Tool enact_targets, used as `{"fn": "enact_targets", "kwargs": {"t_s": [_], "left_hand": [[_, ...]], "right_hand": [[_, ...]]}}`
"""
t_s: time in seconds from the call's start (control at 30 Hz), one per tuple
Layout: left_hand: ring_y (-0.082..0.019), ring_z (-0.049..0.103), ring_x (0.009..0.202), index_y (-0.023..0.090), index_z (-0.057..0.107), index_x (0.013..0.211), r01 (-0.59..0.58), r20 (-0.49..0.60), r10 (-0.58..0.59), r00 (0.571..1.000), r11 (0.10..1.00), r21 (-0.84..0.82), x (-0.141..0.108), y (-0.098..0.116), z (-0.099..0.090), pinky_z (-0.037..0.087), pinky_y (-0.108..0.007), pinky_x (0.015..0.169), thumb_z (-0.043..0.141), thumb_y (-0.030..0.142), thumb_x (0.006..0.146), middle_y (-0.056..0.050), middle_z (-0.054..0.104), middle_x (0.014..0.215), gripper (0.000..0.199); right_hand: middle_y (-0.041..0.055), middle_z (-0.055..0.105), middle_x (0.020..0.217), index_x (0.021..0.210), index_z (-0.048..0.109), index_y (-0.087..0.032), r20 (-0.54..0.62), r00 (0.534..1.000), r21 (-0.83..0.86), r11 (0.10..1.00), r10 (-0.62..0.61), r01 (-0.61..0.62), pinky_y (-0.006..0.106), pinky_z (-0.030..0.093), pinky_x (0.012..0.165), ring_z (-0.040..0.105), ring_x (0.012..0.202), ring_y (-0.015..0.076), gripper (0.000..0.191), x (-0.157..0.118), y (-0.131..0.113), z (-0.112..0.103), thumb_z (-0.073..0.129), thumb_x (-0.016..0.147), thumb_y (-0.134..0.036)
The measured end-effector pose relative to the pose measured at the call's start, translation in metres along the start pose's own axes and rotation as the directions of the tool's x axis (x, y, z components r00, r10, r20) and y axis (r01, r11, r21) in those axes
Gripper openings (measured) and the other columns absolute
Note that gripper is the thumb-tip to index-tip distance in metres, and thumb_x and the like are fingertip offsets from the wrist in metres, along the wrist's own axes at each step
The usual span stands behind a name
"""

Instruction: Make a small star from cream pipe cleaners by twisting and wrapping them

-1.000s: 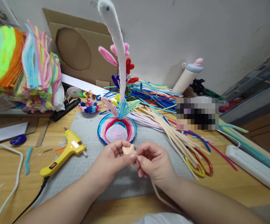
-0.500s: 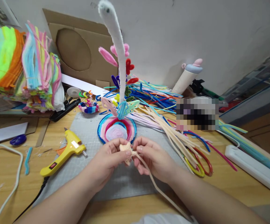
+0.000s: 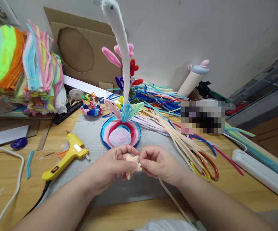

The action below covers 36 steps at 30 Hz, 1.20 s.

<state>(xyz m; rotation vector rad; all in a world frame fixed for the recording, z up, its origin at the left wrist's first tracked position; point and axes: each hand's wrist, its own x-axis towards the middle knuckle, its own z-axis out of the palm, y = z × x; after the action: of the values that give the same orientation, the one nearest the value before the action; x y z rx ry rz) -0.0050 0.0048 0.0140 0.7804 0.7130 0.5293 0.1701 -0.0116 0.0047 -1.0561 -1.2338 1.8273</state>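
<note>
Between the thumb and fingers of my left hand (image 3: 111, 166) is a small cream-coloured piece of bent pipe cleaner (image 3: 130, 158). My right hand (image 3: 161, 164) is closed in a pinch at the right side of that piece, on the pipe cleaner strand. A long cream pipe cleaner tail (image 3: 174, 198) runs from under my right hand down toward the bottom edge. Just beyond my hands stands a coiled round base in blue, pink and red (image 3: 103, 134), with a tall white fuzzy stem (image 3: 126, 69) bearing coloured petals. My fingertips partly hide the piece.
A yellow glue gun (image 3: 70, 157) lies on the grey cutting mat (image 3: 119, 195) to the left. Loose cream pipe cleaners (image 3: 177, 136) and red-handled scissors (image 3: 214, 170) lie at right. A white power strip (image 3: 261, 175), a bottle (image 3: 189, 80) and pipe cleaner bundles (image 3: 6, 61) surround the workspace.
My right fingers have curled in closer around the strand beside the piece. The piece has shifted slightly down and right, and the tail now hangs from below my right hand.
</note>
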Motion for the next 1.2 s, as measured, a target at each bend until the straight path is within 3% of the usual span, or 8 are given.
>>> {"fn": "enact_targets", "kwargs": {"t_s": [0.13, 0.27, 0.4, 0.7, 0.83, 0.93, 1.03, 1.2], "left_hand": [[-0.005, 0.050, 0.051, 0.015, 0.058, 0.093, -0.025, -0.005, 0.025, 1.000, 0.981, -0.192, 0.001, -0.001, -0.001, 0.039, -0.014, 0.049, 0.069, 0.017, 0.073, 0.001, 0.058, 0.065, 0.023], [-0.008, 0.059, 0.068, 0.014, 0.062, 0.090, -0.085, -0.050, 0.073, 0.996, 0.950, -0.300, 0.005, -0.003, 0.000, 0.047, -0.017, 0.064, 0.070, 0.008, 0.069, -0.003, 0.064, 0.080, 0.023], [-0.006, 0.056, 0.063, 0.011, 0.065, 0.086, -0.043, -0.029, 0.036, 0.999, 0.943, -0.331, 0.009, -0.009, 0.000, 0.046, -0.014, 0.060, 0.067, 0.009, 0.074, -0.002, 0.062, 0.073, 0.013], [-0.006, 0.047, 0.055, 0.010, 0.066, 0.073, -0.097, -0.122, 0.086, 0.989, 0.991, -0.092, 0.009, -0.008, 0.000, 0.039, -0.016, 0.051, 0.070, 0.024, 0.072, 0.000, 0.056, 0.062, 0.015], [-0.006, 0.041, 0.049, 0.011, 0.064, 0.066, -0.141, -0.142, 0.138, 0.980, 0.990, -0.009, 0.010, -0.008, 0.000, 0.035, -0.017, 0.047, 0.070, 0.028, 0.070, 0.002, 0.052, 0.054, 0.018], [-0.007, 0.043, 0.050, 0.012, 0.064, 0.068, -0.177, -0.125, 0.191, 0.974, 0.978, 0.114, 0.012, -0.009, -0.001, 0.034, -0.019, 0.049, 0.068, 0.030, 0.071, 0.001, 0.057, 0.056, 0.019], [-0.009, 0.047, 0.053, 0.011, 0.065, 0.075, -0.185, -0.098, 0.218, 0.971, 0.946, 0.264, 0.014, -0.009, -0.004, 0.035, -0.020, 0.051, 0.067, 0.032, 0.072, -0.003, 0.063, 0.063, 0.022], [-0.010, 0.048, 0.055, 0.011, 0.066, 0.081, -0.184, -0.084, 0.227, 0.970, 0.917, 0.354, 0.014, -0.006, -0.004, 0.037, -0.021, 0.051, 0.068, 0.034, 0.071, -0.003, 0.064, 0.067, 0.025]], "right_hand": [[-0.0071, 0.045, 0.046, 0.063, 0.048, -0.017, -0.111, 0.986, -0.068, 0.991, -0.121, 0.114, 0.015, 0.026, 0.035, 0.034, 0.036, 0.0037, 0.025, 0.001, 0.004, 0.004, 0.061, 0.073, -0.036], [-0.0044, 0.049, 0.053, 0.066, 0.051, -0.017, -0.284, 0.913, -0.148, 0.954, -0.294, 0.261, 0.017, 0.030, 0.038, 0.038, 0.040, 0.0053, 0.022, 0.002, 0.014, 0.010, 0.057, 0.079, -0.034], [-0.0027, 0.051, 0.059, 0.066, 0.053, -0.018, -0.315, 0.861, -0.215, 0.914, -0.399, 0.344, 0.018, 0.031, 0.038, 0.040, 0.042, 0.0058, 0.019, 0.003, 0.020, 0.017, 0.056, 0.080, -0.030], [-0.0041, 0.048, 0.055, 0.064, 0.055, -0.016, -0.319, 0.877, -0.243, 0.925, -0.361, 0.292, 0.018, 0.030, 0.040, 0.039, 0.044, 0.0056, 0.016, 0.004, 0.018, 0.016, 0.058, 0.078, -0.025], [-0.0064, 0.046, 0.049, 0.066, 0.052, -0.016, -0.297, 0.940, -0.005, 0.985, -0.168, 0.175, 0.016, 0.025, 0.036, 0.036, 0.038, 0.0042, 0.019, 0.006, 0.017, 0.013, 0.060, 0.077, -0.029], [-0.0049, 0.050, 0.054, 0.075, 0.054, -0.015, -0.090, 0.994, 0.299, 0.953, 0.068, -0.038, 0.015, 0.018, 0.032, 0.035, 0.034, 0.0022, 0.018, 0.007, 0.014, 0.010, 0.058, 0.079, -0.032], [-0.0049, 0.050, 0.056, 0.081, 0.056, -0.013, 0.081, 0.985, 0.429, 0.886, 0.156, -0.175, 0.014, 0.014, 0.032, 0.032, 0.033, 0.0001, 0.016, 0.006, 0.009, 0.006, 0.059, 0.078, -0.028], [-0.0061, 0.048, 0.053, 0.078, 0.054, -0.014, 0.176, 0.955, 0.474, 0.830, 0.239, -0.295, 0.014, 0.015, 0.034, 0.028, 0.032, -0.0001, 0.009, 0.005, 0.004, 0.000, 0.059, 0.076, -0.022]]}}
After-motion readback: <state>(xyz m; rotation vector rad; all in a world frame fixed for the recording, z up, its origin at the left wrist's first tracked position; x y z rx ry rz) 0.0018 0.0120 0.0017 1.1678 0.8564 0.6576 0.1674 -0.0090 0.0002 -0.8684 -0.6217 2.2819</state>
